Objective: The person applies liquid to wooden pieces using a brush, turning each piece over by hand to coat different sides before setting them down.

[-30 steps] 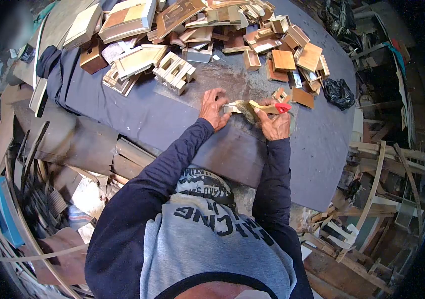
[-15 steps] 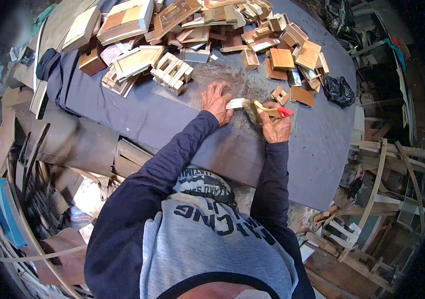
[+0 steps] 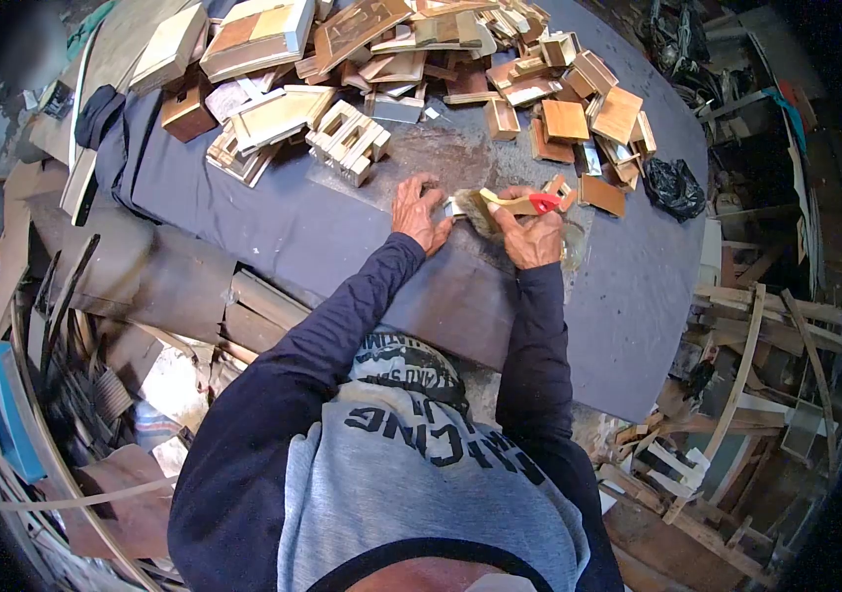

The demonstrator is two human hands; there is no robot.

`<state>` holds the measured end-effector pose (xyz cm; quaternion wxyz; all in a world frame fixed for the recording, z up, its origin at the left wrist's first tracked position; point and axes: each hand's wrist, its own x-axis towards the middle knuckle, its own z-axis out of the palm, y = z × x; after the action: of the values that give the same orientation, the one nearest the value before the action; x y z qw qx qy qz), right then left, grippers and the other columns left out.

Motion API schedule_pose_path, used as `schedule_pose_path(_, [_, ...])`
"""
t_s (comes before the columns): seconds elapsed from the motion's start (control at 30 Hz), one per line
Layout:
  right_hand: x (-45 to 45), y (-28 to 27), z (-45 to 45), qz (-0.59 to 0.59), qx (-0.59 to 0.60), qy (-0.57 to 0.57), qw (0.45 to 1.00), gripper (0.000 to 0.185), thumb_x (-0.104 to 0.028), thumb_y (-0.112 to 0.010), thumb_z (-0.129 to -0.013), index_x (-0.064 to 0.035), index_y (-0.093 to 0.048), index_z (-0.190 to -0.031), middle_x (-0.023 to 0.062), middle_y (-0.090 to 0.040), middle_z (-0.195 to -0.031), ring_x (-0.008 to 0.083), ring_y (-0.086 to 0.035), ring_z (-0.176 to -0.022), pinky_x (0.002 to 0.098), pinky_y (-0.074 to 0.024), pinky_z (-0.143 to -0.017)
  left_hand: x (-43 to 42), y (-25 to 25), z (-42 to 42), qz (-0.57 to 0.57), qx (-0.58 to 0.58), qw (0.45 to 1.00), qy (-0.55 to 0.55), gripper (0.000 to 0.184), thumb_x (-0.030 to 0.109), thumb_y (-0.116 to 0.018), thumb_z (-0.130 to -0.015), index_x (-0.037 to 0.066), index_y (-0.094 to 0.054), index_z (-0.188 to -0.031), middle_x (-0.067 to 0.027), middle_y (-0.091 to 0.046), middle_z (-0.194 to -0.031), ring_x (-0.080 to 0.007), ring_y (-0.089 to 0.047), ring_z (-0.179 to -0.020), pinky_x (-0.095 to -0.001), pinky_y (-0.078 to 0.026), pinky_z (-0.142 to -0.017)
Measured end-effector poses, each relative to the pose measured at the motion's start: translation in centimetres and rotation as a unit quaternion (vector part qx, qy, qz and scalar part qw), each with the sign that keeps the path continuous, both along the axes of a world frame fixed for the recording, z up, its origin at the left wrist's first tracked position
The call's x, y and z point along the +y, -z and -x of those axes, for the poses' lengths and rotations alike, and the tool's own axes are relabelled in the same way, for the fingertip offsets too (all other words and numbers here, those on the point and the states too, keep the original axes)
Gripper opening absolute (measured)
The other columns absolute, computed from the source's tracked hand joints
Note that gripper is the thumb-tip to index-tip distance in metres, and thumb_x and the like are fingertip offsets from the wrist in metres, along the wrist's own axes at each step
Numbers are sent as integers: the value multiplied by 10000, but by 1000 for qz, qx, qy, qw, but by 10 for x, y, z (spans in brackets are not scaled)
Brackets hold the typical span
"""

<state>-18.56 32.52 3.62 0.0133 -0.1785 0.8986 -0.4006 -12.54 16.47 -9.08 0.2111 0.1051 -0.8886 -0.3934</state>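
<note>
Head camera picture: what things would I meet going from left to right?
Blue rectangular panel, pale slotted wooden block, bare left hand, yellow-handled brush with a red end, flat brown wooden piece, shiny black plastic bag.

I watch through one camera worn on the person's head, facing forward and steeply down. Its very wide lens bends the scene and leaves the corners black. The grey shirt sits closest, across the near middle; the left hand and right hand come farther out, around mid-view. I see the covered table beyond, wooden pieces far, scrap left, timber right.
</note>
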Motion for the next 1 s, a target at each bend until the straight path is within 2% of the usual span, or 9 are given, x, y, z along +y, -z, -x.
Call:
schedule_pose_path(0.2, [-5,5,9,-110,81,3,991,227,-204,-738,-734,-51,-684,-894,115,-685,-785,270,-669,-739,369,-512,-695,0,2,0,-8,8,1000,4,365,187,-760,-628,48,-674,-955,-135,-491,-1251,-369,-440,-1147,-452,-383,-987])
schedule_pose_path(0.33, [-13,9,8,-12,30,9,999,220,-269,-704,-747,-67,-701,-833,147,-695,-758,313,-688,-731,402,-523,-680,1,3,0,-17,5,1000,3,356,177,-752,-624,48,-673,-945,-127,-492,-1256,-367,-437,-1157,-457,-376,-993])
schedule_pose_path(0.4, [-12,26,11,-107,88,39,990,207,-214,-722,-746,-47,-689,-865,122,-684,-758,284,-670,-707,376,-515,-665,1,3,1,-7,18,1000,1,346,175,-748,-624,47,-670,-935,-123,-491,-1259,-361,-434,-1167,-459,-368,-998])
schedule_pose_path(0.43, [-9,23,7,-42,82,47,995,212,-233,-713,-750,-53,-698,-861,138,-688,-755,297,-679,-718,386,-518,-669,1,2,0,-7,18,1000,0,346,175,-748,-624,47,-670,-935,-123,-491,-1259,-361,-434,-1167,-459,-368,-998])
schedule_pose_path(0.47, [-9,21,6,-41,83,44,995,212,-233,-713,-750,-53,-698,-861,138,-688,-755,297,-679,-718,386,-518,-669,1,1,0,-12,18,1000,5,341,176,-748,-626,47,-667,-932,-120,-487,-1266,-359,-430,-1175,-462,-365,-999])
schedule_pose_path(0.7, [-8,30,5,-83,103,103,986,267,-290,-687,-746,-66,-711,-889,176,-685,-750,342,-682,-722,413,-522,-670,3,0,-3,-20,5,1000,11,339,185,-751,-631,56,-663,-932,-106,-471,-1294,-355,-421,-1193,-475,-361,-981])
schedule_pose_path(0.77, [-9,28,3,-118,125,125,977,223,-252,-659,-776,-32,-694,-785,202,-674,-728,364,-674,-703,455,-515,-625,4,0,-3,-19,7,1000,9,340,186,-753,-629,59,-664,-931,-107,-472,-1292,-355,-421,-1192,-475,-363,-977])
schedule_pose_path(0.87, [-5,32,7,-106,143,132,975,248,-252,-654,-788,-8,-666,-748,225,-653,-701,386,-661,-673,468,-511,-610,3,2,-3,-19,12,1000,8,341,187,-758,-624,63,-664,-928,-108,-473,-1288,-354,-422,-1191,-476,-365,-971])
schedule_pose_path(1.0, [4,35,12,-148,176,162,960,214,-232,-678,-776,-20,-670,-796,200,-653,-726,386,-653,-699,454,-515,-640,4,3,-3,-16,16,1000,7,344,189,-760,-623,63,-663,-928,-110,-475,-1280,-353,-424,-1185,-477,-368,-963])
